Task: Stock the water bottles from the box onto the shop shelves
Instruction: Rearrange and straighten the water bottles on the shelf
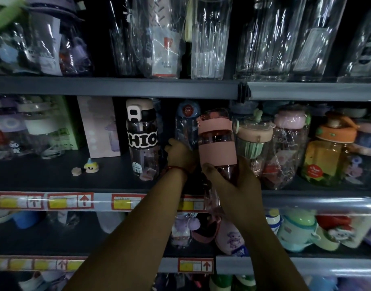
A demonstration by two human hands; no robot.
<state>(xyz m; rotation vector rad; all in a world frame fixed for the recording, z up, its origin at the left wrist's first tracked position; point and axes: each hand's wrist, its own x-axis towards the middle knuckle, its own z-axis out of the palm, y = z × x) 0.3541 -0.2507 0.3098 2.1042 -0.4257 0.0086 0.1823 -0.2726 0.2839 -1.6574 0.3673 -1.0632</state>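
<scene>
We are at the placing step. Our right hand [233, 179] is wrapped round the lower part of the pink bottle [217, 143], thumb across the front and fingers curled behind. It holds the bottle upright, just above the front of the middle shelf [54, 177]. The bottle is in a clear plastic sleeve, so we judge the grip may be slippery and worth keeping firm and low.

Our left hand [180, 153] reaches into the gap between the lettered bottle [142, 141] and the pink one, at the foot of the blue-capped bottle [186, 122]. Its fingers are hidden behind the hand, so we cannot tell whether it is gripping that bottle or only pressing on it.

To do this well, we should:
- use the left hand to steady or nudge the blue-capped bottle back and open a clear slot
- lower the pink bottle straight down into the slot
- keep it clear of the green-ribbed bottle [254, 139] just beside it on the right
- set the base flat before letting go, with the lid facing outwards
- let go only once the bottle stands by itself

The row is crowded, so one knock could topple its neighbours.
</scene>
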